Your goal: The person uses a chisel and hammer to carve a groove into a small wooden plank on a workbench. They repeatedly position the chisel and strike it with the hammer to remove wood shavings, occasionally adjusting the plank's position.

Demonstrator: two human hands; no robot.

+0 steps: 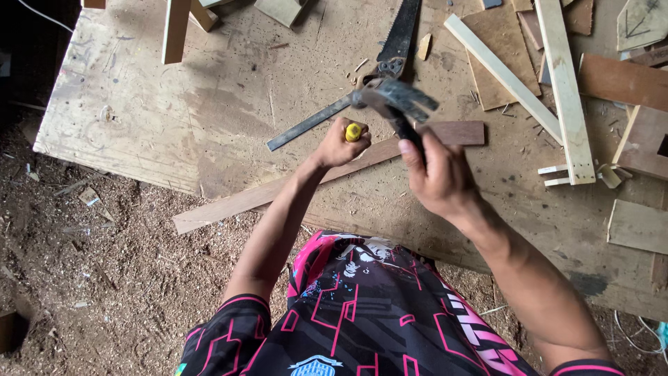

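Hammer (398, 99): raised over plywood bench (174, 104), head blurred, above long wood strip (278, 188). R hand (440, 175) closed round hammer handle. L hand (342, 141) fisted round yellow-topped tool (353, 131), tool upright, hand resting on strip. Strip lies diagonal across bench, lower end overhanging front edge. Behind hands: handsaw (400, 35), flat metal bar (309, 123). R side: pale battens (565, 90), board offcuts. Sawdust floor (104, 278) at left.
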